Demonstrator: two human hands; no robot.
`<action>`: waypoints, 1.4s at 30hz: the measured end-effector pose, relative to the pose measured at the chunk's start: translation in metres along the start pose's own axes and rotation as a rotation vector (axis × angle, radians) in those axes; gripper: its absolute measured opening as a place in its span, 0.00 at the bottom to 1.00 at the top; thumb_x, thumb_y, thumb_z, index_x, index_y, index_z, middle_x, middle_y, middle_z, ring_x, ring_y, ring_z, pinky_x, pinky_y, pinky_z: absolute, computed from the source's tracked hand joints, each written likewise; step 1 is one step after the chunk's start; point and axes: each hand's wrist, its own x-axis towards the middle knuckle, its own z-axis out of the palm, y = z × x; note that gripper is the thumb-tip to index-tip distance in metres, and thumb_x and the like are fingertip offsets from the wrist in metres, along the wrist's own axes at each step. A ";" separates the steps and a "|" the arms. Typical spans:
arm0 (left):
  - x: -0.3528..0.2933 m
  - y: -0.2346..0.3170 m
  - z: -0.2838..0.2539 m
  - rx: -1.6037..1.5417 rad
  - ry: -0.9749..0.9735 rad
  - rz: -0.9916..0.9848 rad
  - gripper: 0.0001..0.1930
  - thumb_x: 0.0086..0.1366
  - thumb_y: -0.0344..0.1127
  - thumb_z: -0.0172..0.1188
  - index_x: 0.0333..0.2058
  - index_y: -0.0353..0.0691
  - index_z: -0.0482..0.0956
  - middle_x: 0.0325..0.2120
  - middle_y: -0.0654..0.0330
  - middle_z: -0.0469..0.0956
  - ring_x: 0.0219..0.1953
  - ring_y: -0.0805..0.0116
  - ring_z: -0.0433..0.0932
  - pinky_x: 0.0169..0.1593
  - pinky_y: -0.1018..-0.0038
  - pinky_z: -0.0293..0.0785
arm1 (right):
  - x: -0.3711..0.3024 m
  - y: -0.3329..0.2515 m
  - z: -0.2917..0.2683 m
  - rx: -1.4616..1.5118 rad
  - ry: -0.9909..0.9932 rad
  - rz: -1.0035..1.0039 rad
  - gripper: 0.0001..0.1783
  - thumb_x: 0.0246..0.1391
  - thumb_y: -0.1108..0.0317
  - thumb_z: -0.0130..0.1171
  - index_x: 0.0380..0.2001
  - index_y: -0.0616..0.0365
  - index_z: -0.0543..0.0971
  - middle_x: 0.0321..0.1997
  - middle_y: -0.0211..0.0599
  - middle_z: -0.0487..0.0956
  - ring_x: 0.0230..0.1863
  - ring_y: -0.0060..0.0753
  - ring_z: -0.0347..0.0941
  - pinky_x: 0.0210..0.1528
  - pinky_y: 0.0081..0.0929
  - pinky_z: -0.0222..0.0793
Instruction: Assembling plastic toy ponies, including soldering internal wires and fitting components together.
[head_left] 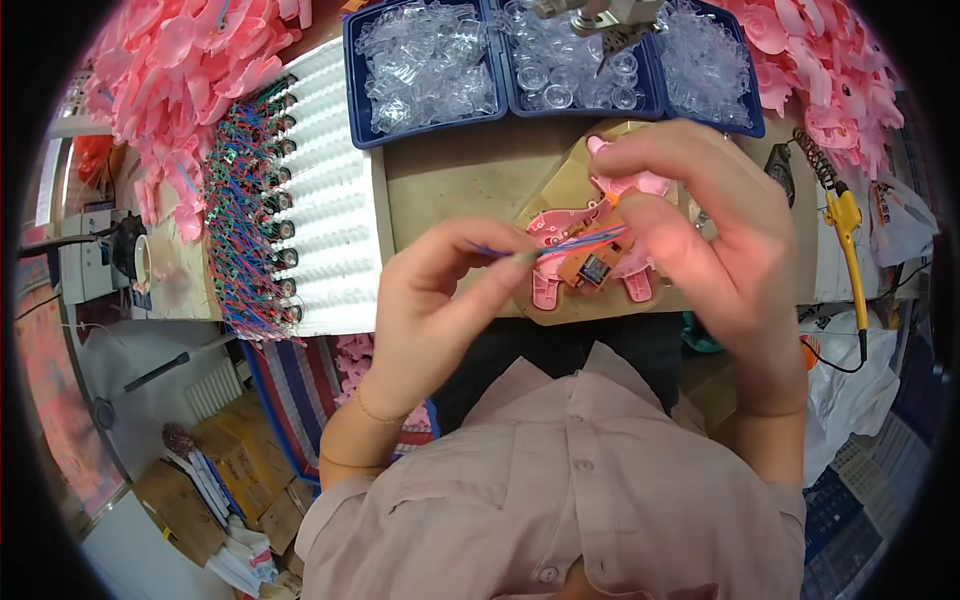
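A bundle of thin blue, red and purple wires [585, 240] is pinched between the thumb and forefinger of my left hand [440, 290]. Below it a pink plastic shell [545, 290] lies with its inner side up, on a tan board. An orange-brown part with a dark square component [592, 268] sits in that shell. My right hand [715, 220] hovers over the shell's right side, slightly blurred. Its forefinger and thumb are apart, and a small bright orange piece shows by the thumb tip. Its other fingers are partly hidden.
Blue bins [430, 130] of clear plastic parts stand at the back, below a metal machine part [610, 15]. A white ridged tray [335, 200] with wired round parts is on the left. Pink pieces [190, 70] pile up at both far corners. A yellow-handled coiled-cord tool [845, 215] hangs right.
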 end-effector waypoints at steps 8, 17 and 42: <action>0.004 -0.004 0.014 -0.407 0.095 -0.130 0.06 0.68 0.32 0.52 0.40 0.36 0.70 0.38 0.53 0.79 0.41 0.71 0.77 0.50 0.75 0.69 | -0.061 -0.005 0.046 -0.389 0.028 -0.211 0.18 0.47 0.65 0.67 0.39 0.62 0.76 0.28 0.38 0.73 0.32 0.37 0.72 0.40 0.37 0.68; 0.005 -0.005 -0.005 -0.573 -0.152 -0.213 0.07 0.67 0.31 0.54 0.41 0.36 0.70 0.36 0.53 0.79 0.43 0.67 0.77 0.47 0.72 0.72 | -0.028 0.012 0.002 0.389 -0.239 0.411 0.09 0.54 0.73 0.55 0.38 0.65 0.79 0.39 0.39 0.80 0.37 0.26 0.74 0.41 0.25 0.70; 0.008 0.003 -0.011 -0.485 -0.245 -0.346 0.07 0.63 0.31 0.60 0.37 0.37 0.75 0.32 0.59 0.81 0.34 0.76 0.79 0.38 0.83 0.74 | -0.033 0.003 0.006 -0.137 -0.200 -0.161 0.27 0.37 0.78 0.62 0.46 0.58 0.76 0.43 0.38 0.76 0.38 0.40 0.73 0.41 0.32 0.67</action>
